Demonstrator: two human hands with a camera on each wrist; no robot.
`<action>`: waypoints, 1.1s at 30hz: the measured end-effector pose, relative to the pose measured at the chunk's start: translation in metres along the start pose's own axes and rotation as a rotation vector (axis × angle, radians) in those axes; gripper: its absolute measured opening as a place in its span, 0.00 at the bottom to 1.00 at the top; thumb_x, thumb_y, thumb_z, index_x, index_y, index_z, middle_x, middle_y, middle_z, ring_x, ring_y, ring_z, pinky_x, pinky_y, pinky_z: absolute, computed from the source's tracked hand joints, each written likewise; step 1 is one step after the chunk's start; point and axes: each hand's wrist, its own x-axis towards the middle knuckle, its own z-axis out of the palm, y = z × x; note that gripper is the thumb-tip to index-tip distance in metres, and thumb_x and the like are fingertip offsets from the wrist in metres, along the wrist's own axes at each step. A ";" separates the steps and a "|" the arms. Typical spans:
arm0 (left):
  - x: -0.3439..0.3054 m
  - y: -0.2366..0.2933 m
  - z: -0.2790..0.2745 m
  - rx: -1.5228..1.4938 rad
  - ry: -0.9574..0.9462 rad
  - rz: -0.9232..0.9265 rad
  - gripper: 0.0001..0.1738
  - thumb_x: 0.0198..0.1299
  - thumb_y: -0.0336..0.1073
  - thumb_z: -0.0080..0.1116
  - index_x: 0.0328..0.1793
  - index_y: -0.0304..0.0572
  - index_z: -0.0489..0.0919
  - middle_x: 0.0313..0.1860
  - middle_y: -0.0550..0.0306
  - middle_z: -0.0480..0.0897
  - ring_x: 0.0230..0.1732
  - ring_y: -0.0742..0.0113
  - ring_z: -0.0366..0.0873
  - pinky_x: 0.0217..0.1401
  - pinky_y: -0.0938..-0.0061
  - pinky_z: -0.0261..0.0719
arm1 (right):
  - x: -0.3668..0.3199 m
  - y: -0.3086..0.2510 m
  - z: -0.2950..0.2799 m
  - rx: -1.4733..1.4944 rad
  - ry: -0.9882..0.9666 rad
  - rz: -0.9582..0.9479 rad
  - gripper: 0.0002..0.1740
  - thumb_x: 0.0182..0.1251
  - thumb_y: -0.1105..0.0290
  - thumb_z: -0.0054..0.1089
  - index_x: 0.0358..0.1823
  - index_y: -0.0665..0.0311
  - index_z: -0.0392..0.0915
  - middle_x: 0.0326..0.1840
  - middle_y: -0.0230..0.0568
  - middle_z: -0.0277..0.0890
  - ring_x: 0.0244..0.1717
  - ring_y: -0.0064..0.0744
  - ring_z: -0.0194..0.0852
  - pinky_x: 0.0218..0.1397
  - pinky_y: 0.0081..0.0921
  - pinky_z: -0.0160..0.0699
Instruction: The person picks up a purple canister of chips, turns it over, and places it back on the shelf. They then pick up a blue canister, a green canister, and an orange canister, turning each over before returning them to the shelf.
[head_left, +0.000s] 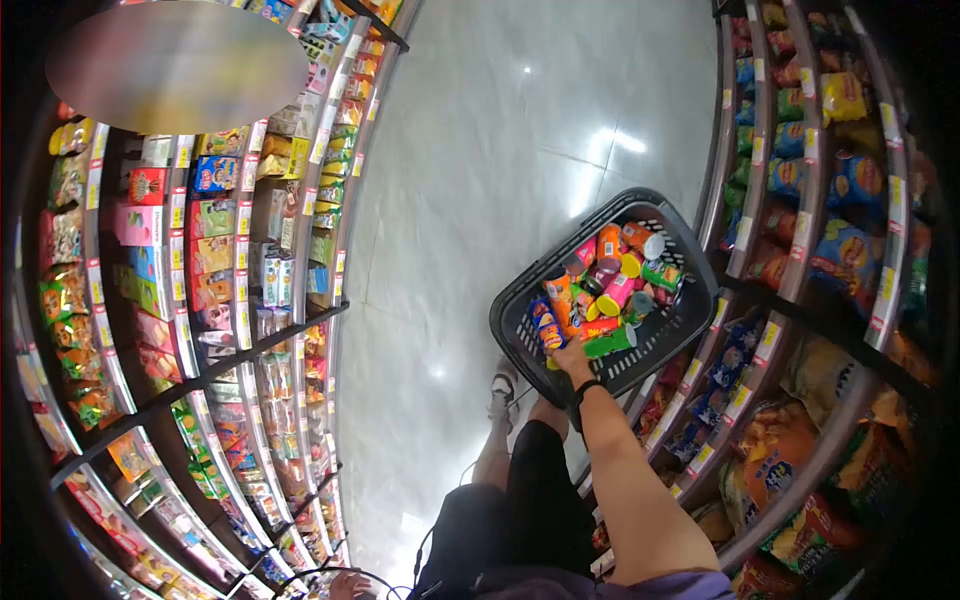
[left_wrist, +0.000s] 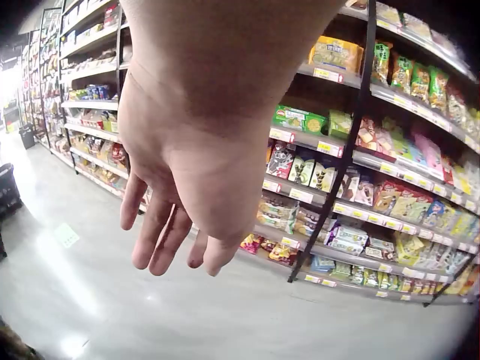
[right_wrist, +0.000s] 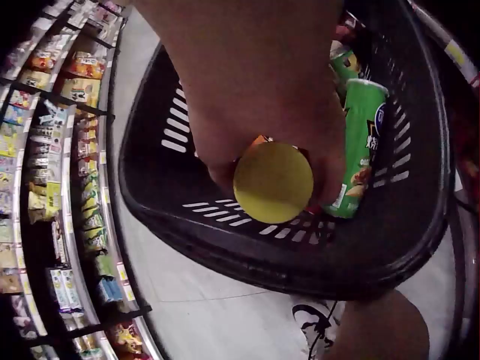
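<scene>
Yellow-lidded can (right_wrist: 273, 182) is hidden in the head view under the right hand (head_left: 572, 357), inside the black slotted plastic basket (head_left: 512, 322), which is judged well filled with glossy tubes. Left wrist: the left hand (left_wrist: 187, 172) is hung slack, with nothing held. Right wrist: the can is clutched by its flat round end beside a green tube (right_wrist: 364, 142) and is not yet let go.

Right grip (head_left: 572, 355) in basket (head_left: 512, 318), at near rim, around can (right_wrist: 274, 182). Second can (right_wrist: 360, 142) just right of grip. Pile of cans (head_left: 610, 270) beyond grip. Right shelves (head_left: 800, 230) behind basket. Left shelves (head_left: 220, 250) across floor (head_left: 480, 150). Left grip (left_wrist: 187, 172) above floor.
</scene>
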 end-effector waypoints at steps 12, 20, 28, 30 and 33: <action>0.056 0.088 -0.022 -0.245 0.161 0.733 0.18 0.72 0.30 0.60 0.65 0.33 0.82 0.44 0.52 0.90 0.46 0.66 0.87 0.55 0.73 0.85 | -0.212 -0.067 -0.159 0.024 0.035 -0.357 0.43 0.55 0.47 0.81 0.68 0.64 0.77 0.61 0.54 0.85 0.64 0.52 0.84 0.66 0.41 0.81; 0.026 0.256 -0.070 -0.284 0.092 1.121 0.18 0.73 0.33 0.64 0.64 0.32 0.83 0.45 0.54 0.89 0.49 0.69 0.87 0.57 0.73 0.83 | -0.321 -0.185 -0.193 0.010 0.161 -0.779 0.43 0.52 0.51 0.85 0.67 0.65 0.79 0.63 0.56 0.79 0.65 0.49 0.79 0.70 0.41 0.77; 0.003 0.411 -0.127 -0.048 0.035 1.509 0.24 0.64 0.31 0.73 0.67 0.38 0.83 0.56 0.52 0.88 0.57 0.64 0.86 0.64 0.69 0.83 | -0.527 -0.380 -0.167 0.178 0.173 -0.905 0.43 0.60 0.61 0.81 0.76 0.59 0.71 0.63 0.41 0.75 0.63 0.34 0.75 0.67 0.34 0.76; -0.004 0.440 -0.131 -0.150 -0.255 1.548 0.28 0.64 0.29 0.72 0.71 0.38 0.79 0.63 0.52 0.85 0.62 0.62 0.84 0.66 0.66 0.82 | -0.560 -0.412 -0.162 0.316 0.087 -0.928 0.42 0.62 0.63 0.79 0.77 0.59 0.70 0.63 0.39 0.75 0.64 0.32 0.74 0.68 0.31 0.75; -0.016 0.471 -0.133 -0.227 -0.686 1.439 0.36 0.63 0.25 0.69 0.78 0.39 0.71 0.72 0.51 0.79 0.71 0.58 0.79 0.72 0.62 0.78 | -0.588 -0.436 -0.164 0.406 0.038 -1.019 0.42 0.61 0.65 0.78 0.77 0.60 0.70 0.63 0.38 0.75 0.64 0.31 0.74 0.69 0.29 0.74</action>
